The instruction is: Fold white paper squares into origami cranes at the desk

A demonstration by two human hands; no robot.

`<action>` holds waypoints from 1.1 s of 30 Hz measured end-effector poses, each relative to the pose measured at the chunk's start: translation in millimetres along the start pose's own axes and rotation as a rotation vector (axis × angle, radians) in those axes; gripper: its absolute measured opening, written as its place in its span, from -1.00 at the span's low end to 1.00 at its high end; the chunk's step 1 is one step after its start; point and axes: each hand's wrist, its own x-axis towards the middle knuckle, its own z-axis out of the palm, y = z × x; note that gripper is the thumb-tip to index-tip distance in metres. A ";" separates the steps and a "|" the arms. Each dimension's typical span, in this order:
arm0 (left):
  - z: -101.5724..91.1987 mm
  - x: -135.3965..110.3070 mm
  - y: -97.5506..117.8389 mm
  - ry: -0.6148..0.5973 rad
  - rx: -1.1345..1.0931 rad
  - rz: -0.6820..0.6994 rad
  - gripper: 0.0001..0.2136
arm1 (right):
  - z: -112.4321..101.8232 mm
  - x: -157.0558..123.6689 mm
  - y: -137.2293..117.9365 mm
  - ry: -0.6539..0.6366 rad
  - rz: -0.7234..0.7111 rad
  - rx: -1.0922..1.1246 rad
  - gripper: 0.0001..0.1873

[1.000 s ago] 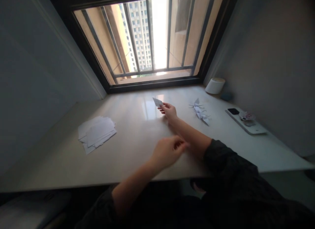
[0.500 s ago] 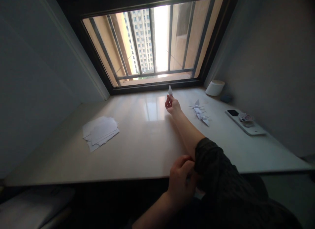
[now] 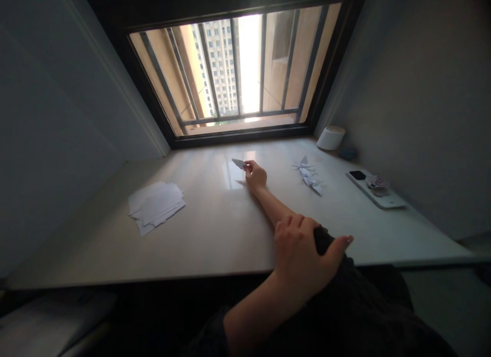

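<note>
Down comes the right hand (image 3: pixel 255 177) from near the window, now low over the pale glossy table (image 3: pixel 215 234), fingertips pinching a small folded white paper piece (image 3: pixel 239 163), too dim to read its shape. Left hand (image 3: pixel 301 257) has climbed up, fingers clasped over the dark fabric sleeve (image 3: pixel 324 238), palm hidden.

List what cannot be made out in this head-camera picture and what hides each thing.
Head view:
Small folded white paper piece: folds too small and dim; fingers of the right hand cover its near end.
Dark sleeve cuff: mostly covered by the left hand.
Small things on the flat white tray: tiny, dim.
Loose white paper stack: sheet count hidden by overlap.
</note>
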 end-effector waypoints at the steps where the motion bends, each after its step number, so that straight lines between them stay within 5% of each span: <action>1: 2.8 3.4 5.6 -0.020 0.036 0.021 -0.64 | -0.1 -3.0 -2.9 -0.033 -0.046 -0.085 -0.73; 6: 7.9 16.1 16.3 -0.253 0.245 0.129 -0.67 | -0.3 -10.0 -14.4 -0.205 -0.272 -0.365 -0.74; 11: -4.6 11.6 21.6 -0.228 0.247 0.113 -0.71 | -0.1 -9.4 -16.6 -0.227 -0.266 -0.423 -0.72; 17: -8.0 -26.0 36.6 -0.238 0.010 0.333 -0.72 | 2.2 -6.0 -9.0 -0.169 -0.248 -0.329 -0.76; 21: -9.5 -51.4 4.8 0.019 -0.191 0.336 -0.89 | 2.8 -1.8 -0.2 -0.122 -0.143 -0.160 -0.77; 25: 3.2 -79.8 -46.0 0.356 -0.218 0.192 -0.67 | 2.8 4.1 8.0 -0.014 0.052 0.000 -0.75; 30: 34.1 -114.1 -74.3 0.116 -0.421 -0.129 -0.66 | 4.4 7.6 13.6 0.037 0.131 0.137 -0.75; 33: 50.1 -134.6 -77.5 0.014 -0.523 -0.150 -0.56 | 5.1 8.1 15.2 0.044 0.132 0.178 -0.74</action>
